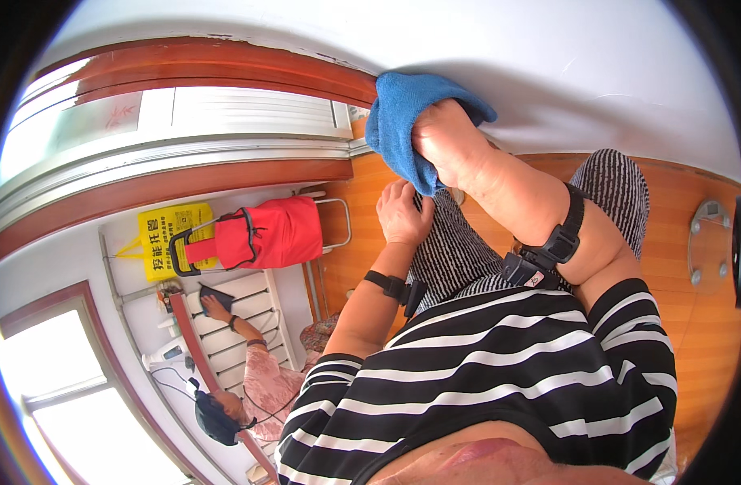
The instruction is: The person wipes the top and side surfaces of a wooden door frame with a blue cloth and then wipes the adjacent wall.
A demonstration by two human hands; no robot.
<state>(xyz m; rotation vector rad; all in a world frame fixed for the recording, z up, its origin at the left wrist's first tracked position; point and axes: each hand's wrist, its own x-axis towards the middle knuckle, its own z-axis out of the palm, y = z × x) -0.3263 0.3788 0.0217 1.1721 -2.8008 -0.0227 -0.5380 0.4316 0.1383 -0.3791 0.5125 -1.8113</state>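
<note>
My right hand [446, 139] is wrapped over a blue cloth [401, 130], its fingers hidden by the folds. The cloth lies against the white wall [564, 79] at the end of the red-brown door frame [237, 63]. My left hand [405, 213] hangs just below the cloth's lower edge, beside my striped trouser leg [452, 242]. Its fingers are bent, and whether they touch anything I cannot tell. A black strap with a small device sits on each of my forearms.
A red shopping trolley [279, 233] and a yellow bag [164, 239] stand to the left. Beyond, another person [267, 382] holds a dark cloth [218, 300] at a white radiator [243, 321]. A glass scale [708, 242] lies on the wooden floor [667, 206] at right.
</note>
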